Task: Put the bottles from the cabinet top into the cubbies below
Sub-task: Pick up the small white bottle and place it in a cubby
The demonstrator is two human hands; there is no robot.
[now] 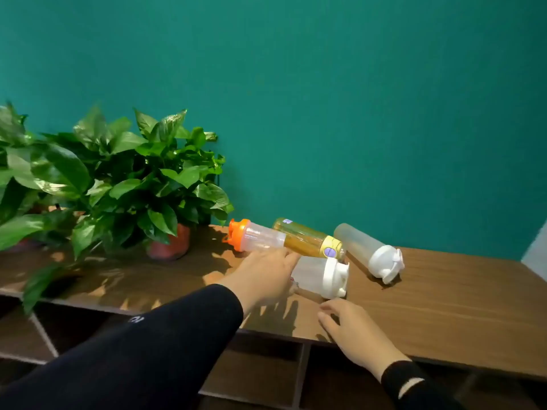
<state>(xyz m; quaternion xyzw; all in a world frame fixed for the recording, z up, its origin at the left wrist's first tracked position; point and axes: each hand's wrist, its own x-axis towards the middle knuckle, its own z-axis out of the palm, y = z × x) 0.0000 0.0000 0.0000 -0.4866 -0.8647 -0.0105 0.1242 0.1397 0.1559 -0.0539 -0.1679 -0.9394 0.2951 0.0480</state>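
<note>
Several bottles lie on their sides on the wooden cabinet top [444, 306]. A clear bottle with an orange lid [254, 238] is at the left. An amber bottle with a yellow and purple cap [307, 241] lies across behind it. A frosted bottle with a white lid [370, 253] is at the right. A clear white-lidded bottle [322, 278] lies nearest. My left hand [266, 272] reaches over this nearest bottle's base, fingers spread, covering part of it. My right hand [355, 332] hovers just in front of it, fingers apart, holding nothing.
Leafy potted plants [118, 179] in a red pot [171, 244] fill the cabinet top's left side. A teal wall stands behind. Dark open cubbies [260, 374] with wooden dividers sit below the front edge.
</note>
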